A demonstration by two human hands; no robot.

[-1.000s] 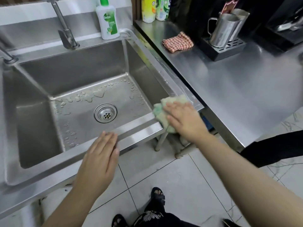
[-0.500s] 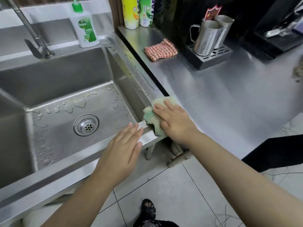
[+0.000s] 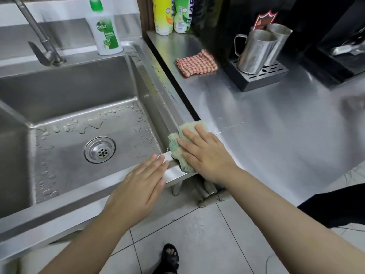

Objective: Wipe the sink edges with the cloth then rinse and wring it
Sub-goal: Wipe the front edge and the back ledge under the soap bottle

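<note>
Fingers of the right hand lie straight and spread flat on the cloth, pressing it down rather than pinching it. The left hand rests just beside it on the front rim, fingers straight and together, holding nothing.

Largest is the steel sink, its right rim beaded with water and its basin floor dotted with drops around the drain. That rim looks smooth and slick, so the cloth should glide on it under a flat palm. The worktop touches the sink's right side.

Lying at the sink's front right corner, where the right rim meets the front rim, the cloth is draped partly over the inner edge. It looks soft, thin and light, likely damp, so it will fold and bunch at once. Flat pressure suits wiping; for rinsing and wringing, I judge it best gathered whole into the fist, then twisted between both hands, since a single corner would let it dangle and drip.

In colour it is pale green and cream, woven, rumpled, with a slightly frayed edge toward the basin.
</note>
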